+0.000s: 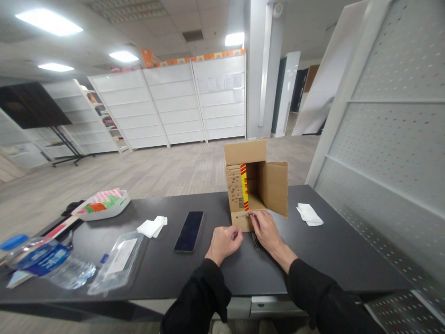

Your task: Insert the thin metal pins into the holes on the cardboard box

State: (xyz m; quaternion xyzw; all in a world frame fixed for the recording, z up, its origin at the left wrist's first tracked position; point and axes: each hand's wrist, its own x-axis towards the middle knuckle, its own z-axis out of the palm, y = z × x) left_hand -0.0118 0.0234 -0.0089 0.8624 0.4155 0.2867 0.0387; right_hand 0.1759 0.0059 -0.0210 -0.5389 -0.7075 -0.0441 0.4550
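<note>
A cardboard box (253, 185) stands on the dark table with its open side facing me and its flaps spread. Dark round spots or holes dot its left panel, beside a yellow and red tape strip (244, 188). The fingertips of my right hand (267, 230) pinch together at the lower front flap (242, 224), where small shiny bits show; what they hold is too small to name. My left hand (224, 242) is closed just left of that flap, its contents hidden. Several thin dark metal pins or screws (255, 241) lie beside my right hand.
A phone (188, 232), folded tissue (152, 227) and clear plastic case (120, 262) lie to the left. Farther left are a water bottle (48, 260) and a white basket (104, 209) with colourful packets. Another tissue (309, 215) lies right, near a perforated panel (382, 120).
</note>
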